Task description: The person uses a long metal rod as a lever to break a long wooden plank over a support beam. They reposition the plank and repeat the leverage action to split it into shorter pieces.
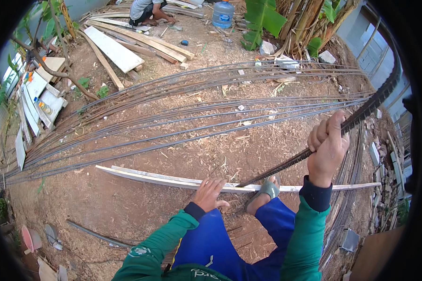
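My right hand is wrapped round a dark ribbed rebar, which slants from the upper right down to the boards at my foot. Its upper part comes close to the camera and looks thick and bent. My left hand lies on a pale narrow wooden board, fingers over its edge and thumb stretched out. A second narrow board runs alongside and reaches further right. My sandalled foot is at the boards beside the rebar's lower end; whether it presses on them, I cannot tell.
Long steel bars lie across the ground ahead, and more on the right. Planks are piled at the far left. Another person squats beyond, near a blue water jug. A pink bucket stands lower left.
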Demonstrator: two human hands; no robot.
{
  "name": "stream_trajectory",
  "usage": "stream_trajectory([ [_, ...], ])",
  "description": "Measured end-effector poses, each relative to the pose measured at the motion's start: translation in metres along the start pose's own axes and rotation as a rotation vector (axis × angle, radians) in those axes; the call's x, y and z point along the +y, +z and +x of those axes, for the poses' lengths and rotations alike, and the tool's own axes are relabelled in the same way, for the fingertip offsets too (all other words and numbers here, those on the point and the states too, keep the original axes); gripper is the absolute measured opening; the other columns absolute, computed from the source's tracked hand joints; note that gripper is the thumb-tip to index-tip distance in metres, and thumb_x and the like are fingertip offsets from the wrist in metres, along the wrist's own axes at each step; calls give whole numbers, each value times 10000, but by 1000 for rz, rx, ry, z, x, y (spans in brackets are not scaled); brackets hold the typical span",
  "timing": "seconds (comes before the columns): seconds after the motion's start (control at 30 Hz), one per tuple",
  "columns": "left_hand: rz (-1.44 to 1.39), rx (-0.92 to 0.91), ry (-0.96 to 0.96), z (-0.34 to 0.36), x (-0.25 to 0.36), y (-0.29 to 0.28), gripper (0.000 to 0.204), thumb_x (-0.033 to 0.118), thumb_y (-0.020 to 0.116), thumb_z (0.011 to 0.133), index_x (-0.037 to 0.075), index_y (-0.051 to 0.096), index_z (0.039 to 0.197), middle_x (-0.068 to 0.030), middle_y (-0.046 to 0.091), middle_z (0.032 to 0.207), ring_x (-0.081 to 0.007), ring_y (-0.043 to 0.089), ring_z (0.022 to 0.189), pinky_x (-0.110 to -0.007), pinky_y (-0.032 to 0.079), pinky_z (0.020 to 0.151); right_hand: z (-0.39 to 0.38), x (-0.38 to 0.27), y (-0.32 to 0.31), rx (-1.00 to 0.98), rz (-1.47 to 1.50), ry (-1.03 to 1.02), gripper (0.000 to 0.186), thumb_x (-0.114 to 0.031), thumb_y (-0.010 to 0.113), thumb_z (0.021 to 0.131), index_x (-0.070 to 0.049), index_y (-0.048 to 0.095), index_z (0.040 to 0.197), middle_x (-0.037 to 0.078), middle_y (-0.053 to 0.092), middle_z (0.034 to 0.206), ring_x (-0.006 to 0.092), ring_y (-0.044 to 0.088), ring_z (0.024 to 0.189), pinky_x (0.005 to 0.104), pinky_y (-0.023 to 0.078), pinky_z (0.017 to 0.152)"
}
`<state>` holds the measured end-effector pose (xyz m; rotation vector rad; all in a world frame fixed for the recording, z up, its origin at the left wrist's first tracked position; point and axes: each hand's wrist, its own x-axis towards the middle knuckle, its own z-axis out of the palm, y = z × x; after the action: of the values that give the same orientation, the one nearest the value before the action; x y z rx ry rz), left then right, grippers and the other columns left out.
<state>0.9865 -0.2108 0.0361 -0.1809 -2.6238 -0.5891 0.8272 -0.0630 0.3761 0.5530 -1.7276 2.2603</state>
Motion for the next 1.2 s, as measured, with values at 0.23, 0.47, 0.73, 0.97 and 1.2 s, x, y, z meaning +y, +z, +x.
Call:
stream_trajectory([
  [0.23,64,16,-18,1,7,58,387,468,712,789,119,571,703,-20,555,690,-198,588,672,-326,450,603,-70,-30,-86,62,25,-145,394,-394,367,1069,-173,311,748,-59,219,514,52,158,399,225,174,369],
  [0.47,101,42,-23,-25,27,57,279,365,749,729,131,605,775,14,580,752,-172,587,705,-321,460,619,-170,-66,-107,123,-73,-217,368,-349,339,1079,-167,324,759,-44,259,505,59,222,409,210,245,413],
  [0.73,92,30,-58,-35,30,59,261,304,754,690,127,653,855,26,624,830,-164,603,730,-317,467,635,-181,-73,-110,106,-91,-176,370,-345,336,1080,-167,328,756,-42,258,504,60,223,410,208,248,413],
  [0.97,36,82,-116,-4,22,53,276,357,776,740,107,661,773,-26,631,733,-210,607,703,-343,456,647,-69,-40,-94,-116,-5,-88,377,-404,320,1075,-166,317,783,-55,236,521,57,166,403,230,196,382],
  [1.2,5,224,-108,-4,29,57,288,334,792,723,90,682,829,-32,656,771,-216,609,717,-354,438,654,98,64,-68,27,-52,106,417,-346,452,1054,-156,353,696,-59,203,566,64,184,487,251,196,453],
])
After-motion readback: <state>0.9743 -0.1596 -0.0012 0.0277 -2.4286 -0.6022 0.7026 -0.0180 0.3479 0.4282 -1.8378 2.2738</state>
